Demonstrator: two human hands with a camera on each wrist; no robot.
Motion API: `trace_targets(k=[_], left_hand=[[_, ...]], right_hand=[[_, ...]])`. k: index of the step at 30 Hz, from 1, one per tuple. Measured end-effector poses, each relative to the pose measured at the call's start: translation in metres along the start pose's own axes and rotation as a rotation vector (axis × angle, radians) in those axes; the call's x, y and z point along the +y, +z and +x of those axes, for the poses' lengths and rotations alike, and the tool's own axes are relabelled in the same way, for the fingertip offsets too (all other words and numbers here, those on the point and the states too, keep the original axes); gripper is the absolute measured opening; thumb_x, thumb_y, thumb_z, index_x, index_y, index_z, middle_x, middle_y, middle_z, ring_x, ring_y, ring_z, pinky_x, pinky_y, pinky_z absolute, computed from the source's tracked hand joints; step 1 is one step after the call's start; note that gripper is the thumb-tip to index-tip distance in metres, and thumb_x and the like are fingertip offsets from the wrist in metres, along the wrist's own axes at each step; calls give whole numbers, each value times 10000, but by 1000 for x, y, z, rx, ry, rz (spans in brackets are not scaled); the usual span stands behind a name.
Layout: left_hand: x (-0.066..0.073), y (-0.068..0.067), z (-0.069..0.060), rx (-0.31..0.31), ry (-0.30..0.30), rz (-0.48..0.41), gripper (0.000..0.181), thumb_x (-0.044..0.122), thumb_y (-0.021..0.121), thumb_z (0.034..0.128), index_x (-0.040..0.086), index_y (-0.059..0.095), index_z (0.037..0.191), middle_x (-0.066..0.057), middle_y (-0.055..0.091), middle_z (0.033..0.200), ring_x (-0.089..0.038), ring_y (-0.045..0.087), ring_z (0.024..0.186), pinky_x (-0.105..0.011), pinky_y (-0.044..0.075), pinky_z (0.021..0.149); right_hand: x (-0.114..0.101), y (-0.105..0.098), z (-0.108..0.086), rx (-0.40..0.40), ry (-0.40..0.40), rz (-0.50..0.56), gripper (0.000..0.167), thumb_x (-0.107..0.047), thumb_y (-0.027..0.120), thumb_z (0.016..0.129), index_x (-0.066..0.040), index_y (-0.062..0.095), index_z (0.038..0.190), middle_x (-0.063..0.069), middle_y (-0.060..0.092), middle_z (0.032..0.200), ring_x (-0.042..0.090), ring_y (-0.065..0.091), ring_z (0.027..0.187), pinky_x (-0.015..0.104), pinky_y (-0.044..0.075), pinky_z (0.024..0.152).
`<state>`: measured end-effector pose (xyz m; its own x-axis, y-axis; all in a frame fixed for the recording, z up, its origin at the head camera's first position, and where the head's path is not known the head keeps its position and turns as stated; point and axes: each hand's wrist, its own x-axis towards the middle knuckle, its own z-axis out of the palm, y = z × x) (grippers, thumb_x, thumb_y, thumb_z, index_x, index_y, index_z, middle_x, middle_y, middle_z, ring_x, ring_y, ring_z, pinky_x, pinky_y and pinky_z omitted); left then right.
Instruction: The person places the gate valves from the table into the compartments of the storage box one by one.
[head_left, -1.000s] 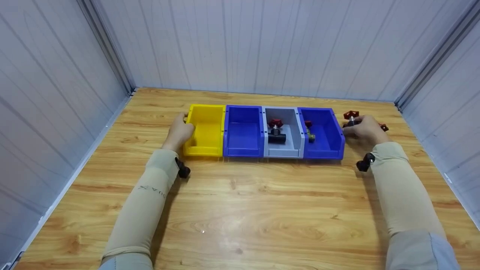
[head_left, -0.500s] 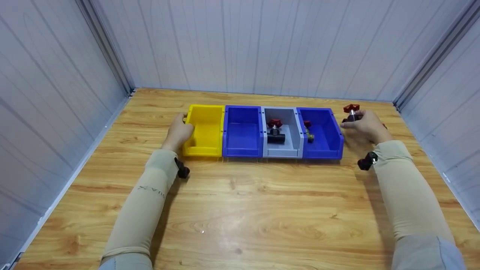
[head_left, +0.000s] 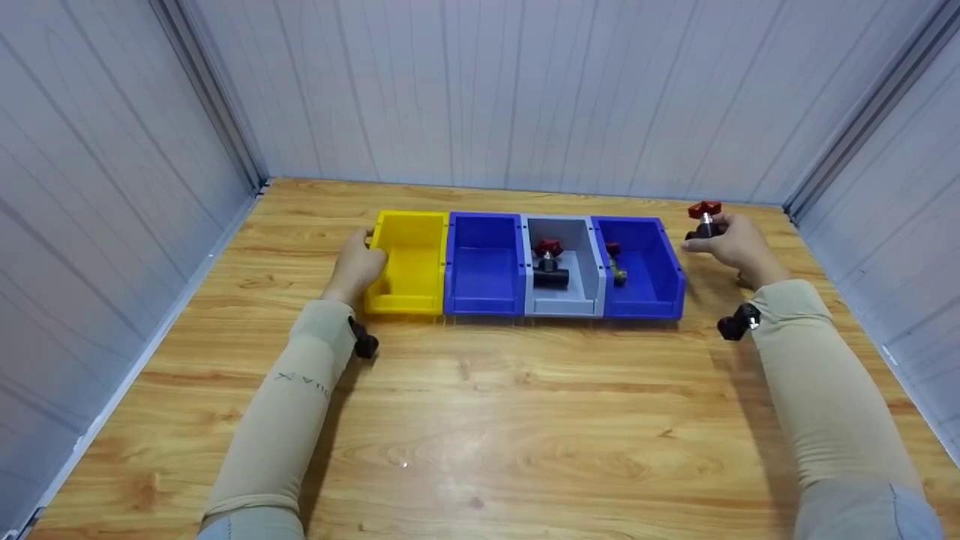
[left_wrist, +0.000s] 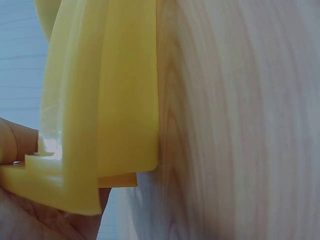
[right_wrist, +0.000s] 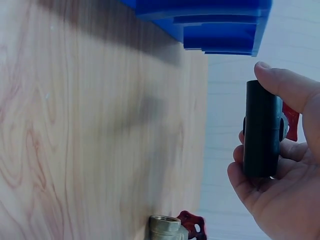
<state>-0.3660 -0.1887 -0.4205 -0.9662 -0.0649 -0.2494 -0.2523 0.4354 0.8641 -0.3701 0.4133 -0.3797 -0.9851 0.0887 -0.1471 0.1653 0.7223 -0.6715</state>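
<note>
My left hand (head_left: 358,268) grips the left side wall of the yellow bin (head_left: 409,259); in the left wrist view the fingers (left_wrist: 45,215) lie around the yellow rim (left_wrist: 75,125). To the right of the row, my right hand (head_left: 742,244) holds a black valve with a red handle (head_left: 705,210) raised above the table. Thumb and fingers pinch its black body (right_wrist: 262,130) in the right wrist view, beside the blue bin (right_wrist: 215,20). A brass valve with a red handle (right_wrist: 167,227) stands on the table below that hand.
Two blue bins (head_left: 485,262) (head_left: 649,262) and a grey bin (head_left: 566,306) adjoin the yellow one in a row. The grey bin holds a black valve (head_left: 551,276), the rightmost blue bin a brass valve (head_left: 617,274). Walls (head_left: 480,90) enclose the wooden table (head_left: 480,420).
My right hand has lifted the black valve up off the table, slightly away from the viewer. My left hand keeps its grip on the yellow bin.
</note>
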Motion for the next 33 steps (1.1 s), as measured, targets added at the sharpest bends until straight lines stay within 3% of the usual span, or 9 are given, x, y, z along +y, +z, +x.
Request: trace_targets(k=[15,22,29,33], left_hand=[[3,2,-1,-4,6,-13,628,80,414,1077,143,321,1694,-143,386,1714,-307,413,1523,-529,352,1273],[0,3,-1,-13,18,-10,636,96,402,1078,152,297,1702,-153,390,1701,-328,451,1459,-529,386,1225],[2,5,1,-13,23,-7,621,92,403,1079,136,321,1694,-153,406,1696,-323,444,1485,-533,374,1249],[3,6,1,-9,23,-4,621,84,411,1075,129,328,1688,-152,407,1695,-321,441,1492,-531,370,1256]], right_hand=[[-15,-4,-9,34,-20,8,867,-361,796,996,136,362,1558,381,489,1523,453,536,1358,513,468,1100],[-26,-4,-16,48,-8,18,897,-371,820,974,116,363,1572,359,474,1550,430,515,1377,494,454,1131],[-30,-3,-19,53,-25,5,834,-350,820,976,120,401,1523,334,529,1480,385,562,1282,252,485,881],[-31,-2,-21,58,-34,0,824,-353,822,973,124,411,1505,327,540,1458,377,569,1266,218,469,839]])
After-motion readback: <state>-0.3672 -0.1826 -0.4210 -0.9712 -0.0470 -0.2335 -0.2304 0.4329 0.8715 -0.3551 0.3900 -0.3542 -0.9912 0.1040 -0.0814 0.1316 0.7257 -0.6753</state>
